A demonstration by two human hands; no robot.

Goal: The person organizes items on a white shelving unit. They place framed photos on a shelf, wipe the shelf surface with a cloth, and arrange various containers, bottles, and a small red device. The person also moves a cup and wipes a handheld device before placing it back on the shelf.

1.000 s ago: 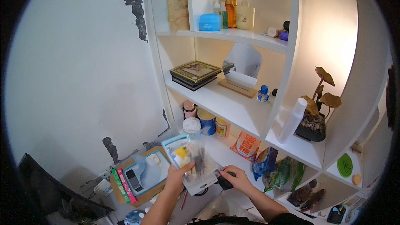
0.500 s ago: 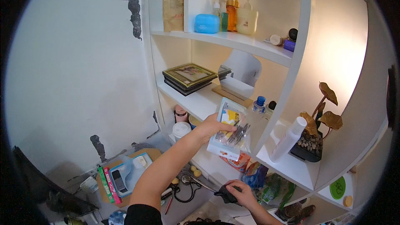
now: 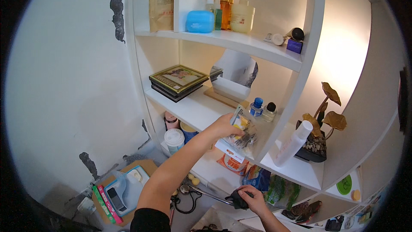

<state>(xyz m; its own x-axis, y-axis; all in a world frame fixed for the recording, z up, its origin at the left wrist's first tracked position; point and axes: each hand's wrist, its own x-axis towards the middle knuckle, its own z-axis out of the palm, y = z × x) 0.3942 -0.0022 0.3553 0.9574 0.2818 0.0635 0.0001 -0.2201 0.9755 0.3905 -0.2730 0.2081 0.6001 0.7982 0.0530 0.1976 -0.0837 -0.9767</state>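
My left hand (image 3: 225,128) reaches to the front edge of the middle shelf, its fingers closed on a clear plastic packet (image 3: 248,136). The packet has a printed card and several thin dark items inside; a white printed panel (image 3: 230,151) shows below it. Lower down, my right hand (image 3: 254,200) grips a bunched black cloth (image 3: 235,199). Just beyond the packet stand a blue-capped bottle (image 3: 256,108) and a black-capped bottle (image 3: 269,112) on the shelf.
On the white shelf unit (image 3: 195,108) are stacked picture frames (image 3: 179,79) and a mirror (image 3: 234,75). A white spray bottle (image 3: 294,144) and a potted plant (image 3: 315,144) stand at the right. Below are colourful bags (image 3: 257,177), a white-lidded tub (image 3: 174,138) and a tray (image 3: 125,189).
The packet in my left hand has tilted and now sits closer to the shelf edge. My right hand keeps the black cloth. The view has shifted, so the shelves appear further left.
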